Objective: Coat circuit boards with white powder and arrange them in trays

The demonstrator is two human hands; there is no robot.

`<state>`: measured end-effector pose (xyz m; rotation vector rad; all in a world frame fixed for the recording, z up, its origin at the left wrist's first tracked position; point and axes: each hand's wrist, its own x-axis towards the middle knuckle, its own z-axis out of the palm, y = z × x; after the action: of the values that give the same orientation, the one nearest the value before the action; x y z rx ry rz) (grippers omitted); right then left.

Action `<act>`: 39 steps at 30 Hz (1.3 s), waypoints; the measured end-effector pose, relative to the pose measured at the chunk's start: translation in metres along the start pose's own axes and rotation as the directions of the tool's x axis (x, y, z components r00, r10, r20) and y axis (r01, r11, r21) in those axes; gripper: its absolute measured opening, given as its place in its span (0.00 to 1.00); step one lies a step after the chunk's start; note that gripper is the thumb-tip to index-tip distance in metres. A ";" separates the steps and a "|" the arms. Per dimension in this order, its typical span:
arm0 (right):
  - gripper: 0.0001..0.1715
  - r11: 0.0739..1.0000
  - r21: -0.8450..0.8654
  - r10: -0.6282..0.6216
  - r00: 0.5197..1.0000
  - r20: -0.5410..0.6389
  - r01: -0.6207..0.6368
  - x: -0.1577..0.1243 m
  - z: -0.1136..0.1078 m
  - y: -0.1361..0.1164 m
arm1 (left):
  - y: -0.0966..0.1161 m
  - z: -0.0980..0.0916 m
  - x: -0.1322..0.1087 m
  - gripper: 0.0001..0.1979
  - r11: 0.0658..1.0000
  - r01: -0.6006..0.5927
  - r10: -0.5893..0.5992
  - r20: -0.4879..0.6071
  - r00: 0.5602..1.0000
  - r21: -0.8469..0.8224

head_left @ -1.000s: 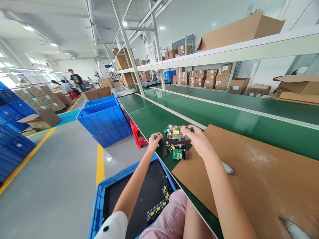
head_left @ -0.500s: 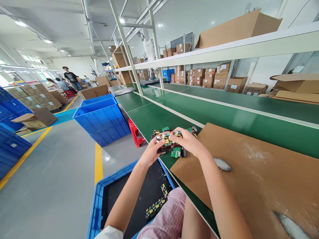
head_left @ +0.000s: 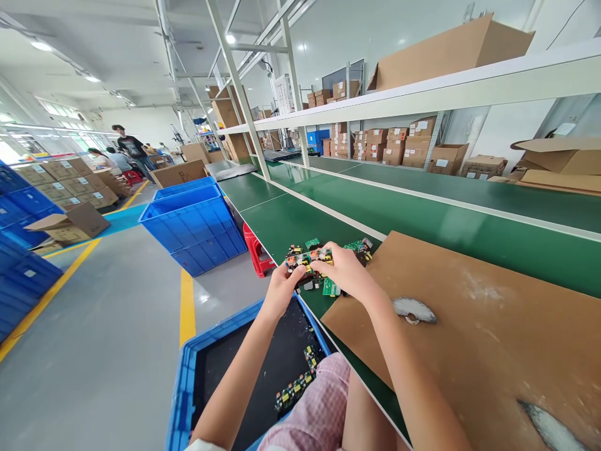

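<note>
Between my two hands is a strip of circuit boards [head_left: 308, 258] with orange, yellow and black parts. My left hand [head_left: 280, 285] grips its left end, thumb on top. The right end is pinched by my right hand [head_left: 344, 268]. Loose green circuit boards [head_left: 331, 287] and small parts lie beneath and around the hands on the green bench [head_left: 267, 219]. Below, a blue bin [head_left: 185, 376] with a black lining holds more boards [head_left: 293, 391] along its right side.
A brown cardboard sheet [head_left: 469, 300] covers the bench at right, bearing two curved grey pieces. Beyond the bench's left edge are blue crates [head_left: 192, 222] and a red stool [head_left: 256, 254]. A white shelf [head_left: 422, 84] runs above. A person [head_left: 131, 149] stands far left.
Both hands have shifted slightly left with the board strip. More of the curved grey piece beside my right forearm now shows.
</note>
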<state>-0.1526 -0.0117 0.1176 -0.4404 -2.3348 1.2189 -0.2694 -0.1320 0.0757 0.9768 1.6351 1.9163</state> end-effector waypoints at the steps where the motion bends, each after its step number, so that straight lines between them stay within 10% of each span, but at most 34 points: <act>1: 0.10 1.000 -0.029 0.002 1.000 -0.015 -0.003 0.001 0.002 -0.001 | 0.000 0.000 0.000 0.23 1.000 -0.009 0.009 -0.018 1.000 0.011; 28: 0.20 0.964 0.261 -0.098 0.970 0.221 0.038 -0.005 -0.012 0.003 | 0.002 -0.009 -0.006 0.29 0.968 0.174 -0.141 0.182 0.973 -0.181; 35: 0.25 0.664 0.723 -0.125 0.925 0.359 -0.190 0.003 0.008 0.019 | -0.001 -0.010 -0.006 0.27 0.937 0.127 -0.085 0.141 0.986 -0.326; 39: 0.21 0.906 0.394 0.088 0.978 0.188 -0.157 0.005 -0.006 0.033 | 0.003 -0.025 0.010 0.24 0.987 0.054 -0.055 -0.003 0.998 -0.152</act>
<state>-0.1519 0.0134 0.0941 -0.3537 -2.1233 1.8167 -0.2942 -0.1415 0.0796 0.8566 1.4791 1.9774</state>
